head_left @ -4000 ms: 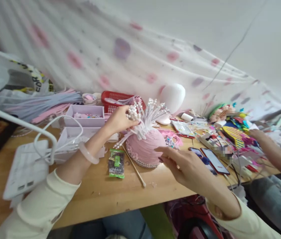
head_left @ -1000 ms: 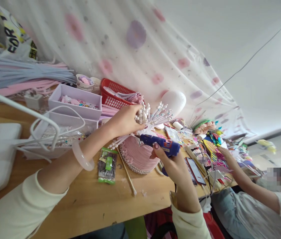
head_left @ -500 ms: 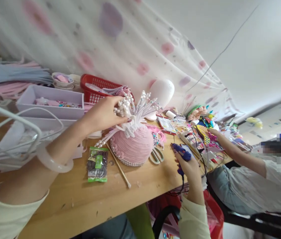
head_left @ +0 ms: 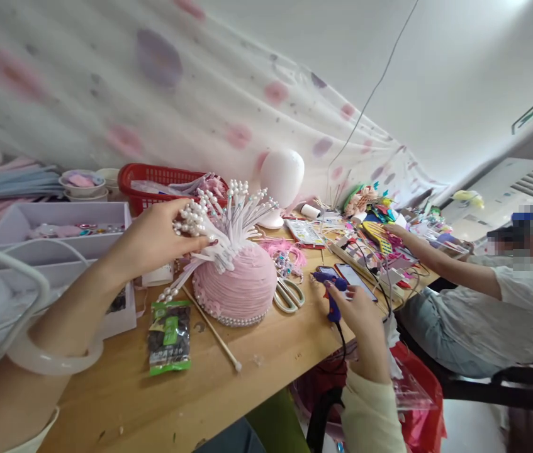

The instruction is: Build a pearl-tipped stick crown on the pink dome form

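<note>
Pearl stems [head_left: 235, 207] in the head view fan up from the pink dome [head_left: 238, 289] on the bench [head_left: 119, 390]; my left hand [head_left: 153, 242] pinches a bunch, my right hand [head_left: 358, 311] grips the blue glue gun [head_left: 330, 296] near the scissors [head_left: 287, 294].

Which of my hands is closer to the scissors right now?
Right. The right hand, gripping the blue glue gun, is just beside the scissors; the left hand is beyond the pink dome, holding pearl stems.
</note>
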`<action>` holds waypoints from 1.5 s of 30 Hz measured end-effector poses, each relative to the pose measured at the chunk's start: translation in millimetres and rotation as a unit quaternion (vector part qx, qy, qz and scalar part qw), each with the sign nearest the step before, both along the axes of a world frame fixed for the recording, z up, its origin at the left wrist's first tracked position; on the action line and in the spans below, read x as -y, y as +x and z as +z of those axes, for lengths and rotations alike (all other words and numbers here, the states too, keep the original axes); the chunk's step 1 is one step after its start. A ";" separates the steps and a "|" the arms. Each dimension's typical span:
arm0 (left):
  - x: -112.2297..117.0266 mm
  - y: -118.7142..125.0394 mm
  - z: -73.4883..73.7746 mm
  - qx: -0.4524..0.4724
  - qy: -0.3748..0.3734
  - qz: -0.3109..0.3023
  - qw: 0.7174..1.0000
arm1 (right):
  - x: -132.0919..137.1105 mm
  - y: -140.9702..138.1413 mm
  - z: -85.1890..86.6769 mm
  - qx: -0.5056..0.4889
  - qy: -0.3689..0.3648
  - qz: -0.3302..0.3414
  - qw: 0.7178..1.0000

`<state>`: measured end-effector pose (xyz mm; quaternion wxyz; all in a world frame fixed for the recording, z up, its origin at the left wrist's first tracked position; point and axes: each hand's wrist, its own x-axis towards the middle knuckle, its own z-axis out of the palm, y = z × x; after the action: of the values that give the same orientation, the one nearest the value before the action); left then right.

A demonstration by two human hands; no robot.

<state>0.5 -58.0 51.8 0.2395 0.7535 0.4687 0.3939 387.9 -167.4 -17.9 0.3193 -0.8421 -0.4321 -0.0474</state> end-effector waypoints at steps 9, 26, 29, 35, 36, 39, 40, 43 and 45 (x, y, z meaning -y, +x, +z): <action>-2.8 -2.7 -1.2 0.006 0.021 -0.009 1.000 | 2.4 -122.2 56.6 0.040 0.249 0.300 0.920; 7.5 -7.8 11.5 -0.060 0.013 -0.056 0.997 | -77.9 -197.0 48.9 0.097 0.093 0.498 0.857; 10.2 -6.2 14.3 -0.074 0.022 -0.049 0.996 | -81.6 -193.8 58.2 0.083 0.091 0.518 0.847; 10.9 -6.0 16.1 -0.089 0.030 -0.025 0.995 | -87.6 -194.9 70.9 0.128 0.066 0.535 0.833; 10.9 -6.1 16.1 -0.094 0.027 -0.019 0.995 | -88.0 -196.0 72.6 0.134 0.059 0.541 0.828; 11.2 -6.0 16.3 -0.102 0.030 -0.004 0.994 | -89.2 -200.0 78.1 0.143 0.035 0.560 0.815; 11.4 -5.8 16.4 -0.104 0.033 0.003 0.994 | -89.8 -201.3 80.1 0.145 0.028 0.565 0.812; 11.5 -5.6 15.7 -0.105 0.038 0.011 0.994 | -92.9 -204.1 86.3 0.140 0.011 0.578 0.804; 10.4 -5.9 13.7 -0.088 0.038 0.004 0.995 | -95.7 -205.0 89.9 0.122 0.000 0.587 0.800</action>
<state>-5.4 -68.3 65.4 0.1673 0.7916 0.4760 0.3446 182.9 -71.8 72.1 0.2306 -0.4143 -0.8792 0.0465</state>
